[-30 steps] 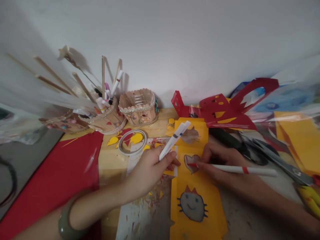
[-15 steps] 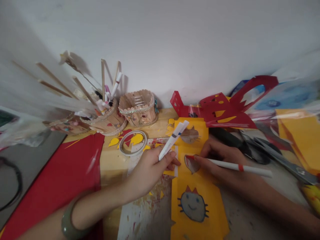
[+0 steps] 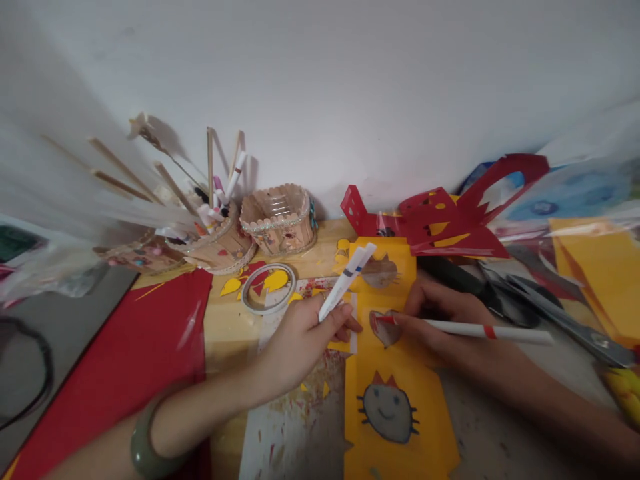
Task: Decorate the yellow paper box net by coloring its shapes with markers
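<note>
My right hand [image 3: 437, 317] is closed on a red marker [image 3: 470, 329], whose tip touches a heart-shaped cutout [image 3: 386, 331] in the yellow paper [image 3: 365, 377]. Red lines show along the heart's left side. Two white markers [image 3: 345, 283], with dark and blue bands, stand tilted in the grip of my left hand [image 3: 307, 333]. Its fingertips rest at the paper's left edge. Below the heart is a grey round face [image 3: 387, 410] with blue outlines and red points on top. Another greyish cutout [image 3: 380, 272] lies above it.
A tape roll [image 3: 269, 288] lies beside yellow leaf-shaped scraps. Behind stand a stick-built basket [image 3: 277, 220] and a holder [image 3: 220, 243] of pens and sticks. Cut red paper [image 3: 440, 220] stands at the back right, scissors [image 3: 575, 327] at right. Red sheet [image 3: 130, 360] on the left.
The red marker's tip has shifted slightly right and down within the heart, and more red shows there. My left hand keeps its hold on the two markers. The whole view has shifted slightly.
</note>
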